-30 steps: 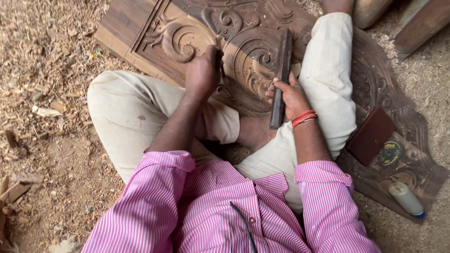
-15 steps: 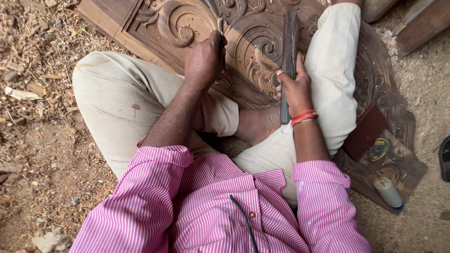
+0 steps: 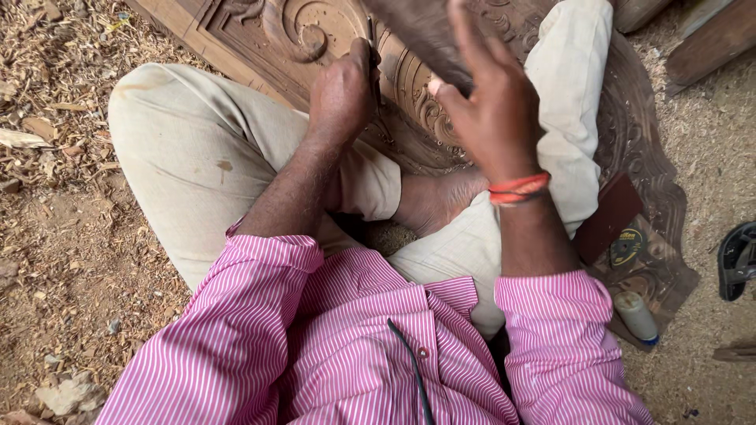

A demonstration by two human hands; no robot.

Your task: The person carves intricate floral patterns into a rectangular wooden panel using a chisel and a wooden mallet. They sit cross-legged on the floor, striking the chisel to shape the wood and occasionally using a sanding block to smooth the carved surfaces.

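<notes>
Ground (image 3: 63,236): bare earth strewn w/ wood chips and shavings, seen left and right of the seated person.
Carved panel (image 3: 630,149): large dark wooden board w/ scroll and leaf relief, laid flat on the ground; it runs from top left under the crossed legs to lower right. A pale, freshly cut spiral is seen at the top, just left of the left hand.
Person: seated cross-legged on the panel, in pink striped shirt and beige trousers; one bare foot is tucked betw. the knees.
Right hand (image 3: 492,110): raised above the panel, fingers wrapped round a dark wooden mallet (image 3: 417,31); the mallet is motion-blurred, so its shape is only roughly made out. Red-orange thread bands are worn at the wrist.
Left hand (image 3: 342,90): closed in a fist round a thin metal chisel (image 3: 370,39); only the upper end of the tool is seen above the fist, approx. upright, its tip hidden against the carving beside the spiral.
Dark red block (image 3: 610,216): flat, rectangular, resting on the panel just right of the right knee.
Round disc (image 3: 628,246): dark w/ a yellow label, lying on the panel just below the block.
Small bottle (image 3: 635,316): pale, cylindrical, blue at the base, lying on the panel's lower right edge.
Black sandal (image 3: 736,260): partly cut off at the right edge, on the ground, apart from the panel.
</notes>
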